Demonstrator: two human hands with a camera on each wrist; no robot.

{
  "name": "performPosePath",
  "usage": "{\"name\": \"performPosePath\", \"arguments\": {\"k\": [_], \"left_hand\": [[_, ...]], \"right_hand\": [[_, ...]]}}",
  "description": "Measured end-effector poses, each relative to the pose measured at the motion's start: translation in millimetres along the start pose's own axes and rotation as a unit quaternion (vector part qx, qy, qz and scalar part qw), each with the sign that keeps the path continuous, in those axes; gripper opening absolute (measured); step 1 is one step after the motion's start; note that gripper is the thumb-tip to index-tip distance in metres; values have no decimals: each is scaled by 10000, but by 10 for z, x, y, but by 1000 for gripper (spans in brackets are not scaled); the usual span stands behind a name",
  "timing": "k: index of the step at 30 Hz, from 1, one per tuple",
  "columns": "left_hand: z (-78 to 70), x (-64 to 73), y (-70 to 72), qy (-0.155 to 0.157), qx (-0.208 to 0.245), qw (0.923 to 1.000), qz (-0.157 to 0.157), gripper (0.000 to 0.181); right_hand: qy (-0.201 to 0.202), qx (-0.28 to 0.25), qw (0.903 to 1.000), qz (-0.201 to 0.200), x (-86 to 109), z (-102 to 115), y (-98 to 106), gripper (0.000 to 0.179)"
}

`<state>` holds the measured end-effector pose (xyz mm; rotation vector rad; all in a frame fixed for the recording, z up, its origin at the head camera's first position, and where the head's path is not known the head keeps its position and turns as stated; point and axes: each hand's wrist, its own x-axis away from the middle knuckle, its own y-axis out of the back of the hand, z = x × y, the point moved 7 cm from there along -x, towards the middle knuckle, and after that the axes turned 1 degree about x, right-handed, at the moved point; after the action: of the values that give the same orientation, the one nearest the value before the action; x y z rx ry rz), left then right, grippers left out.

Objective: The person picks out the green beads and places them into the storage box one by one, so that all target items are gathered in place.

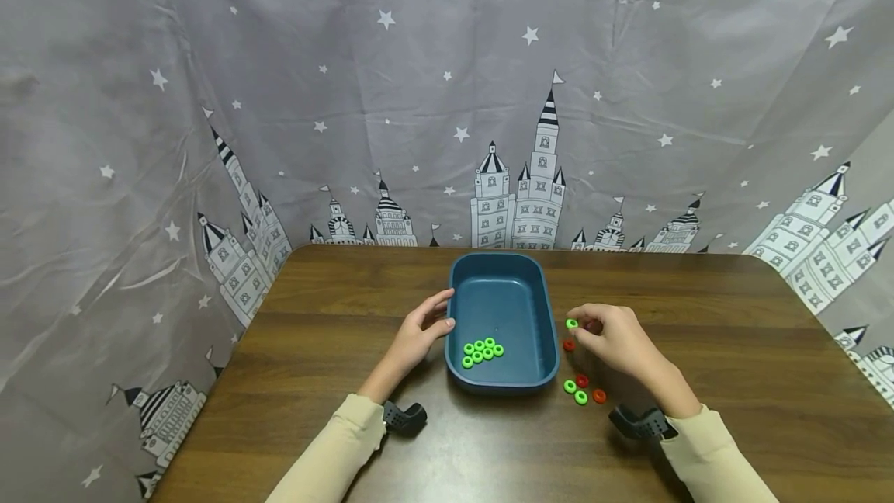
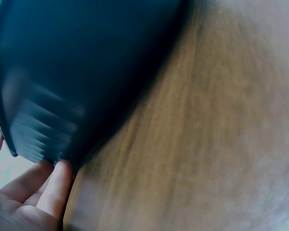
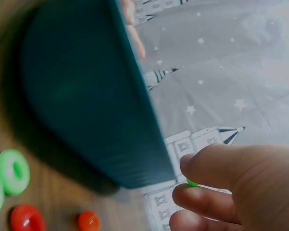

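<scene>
A dark blue rectangular bin [image 1: 499, 320] stands on the table with several small green rings [image 1: 478, 357] inside, grouped toward its near left part. My left hand [image 1: 417, 332] rests against the bin's left side, its fingertips touching the wall near the rim. To the right of the bin, my right hand [image 1: 615, 338] pinches a green ring [image 1: 572, 324] between thumb and fingers, just above the table. In the right wrist view only a sliver of this ring [image 3: 192, 183] shows between the fingers.
Right of the bin lie two loose green rings [image 1: 576, 392], a red ring [image 1: 582, 381], an orange-red ring [image 1: 599, 396] and another red ring [image 1: 569, 345] beneath the right hand. A grey curtain [image 1: 419, 99] with castles and stars hangs behind the wooden table [image 1: 335, 301].
</scene>
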<state>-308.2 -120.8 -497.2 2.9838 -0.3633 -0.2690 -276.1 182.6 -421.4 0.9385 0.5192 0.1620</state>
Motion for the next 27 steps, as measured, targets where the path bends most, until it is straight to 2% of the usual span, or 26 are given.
{"name": "performPosePath", "arguments": {"k": [5, 11, 19, 27], "left_hand": [[-12, 10, -5, -17, 1, 10000, 29, 55], [-12, 11, -3, -46, -20, 10000, 72, 55], [-2, 17, -7, -17, 6, 10000, 73, 56], [-17, 10, -7, 31, 67, 10000, 50, 56]], "right_hand": [[88, -197, 9997, -94, -126, 148, 11, 16], [256, -614, 9978, 31, -302, 423, -114, 19], [565, -408, 9966, 446, -433, 702, -385, 19], [601, -387, 9937, 858, -519, 750, -588, 20]]}}
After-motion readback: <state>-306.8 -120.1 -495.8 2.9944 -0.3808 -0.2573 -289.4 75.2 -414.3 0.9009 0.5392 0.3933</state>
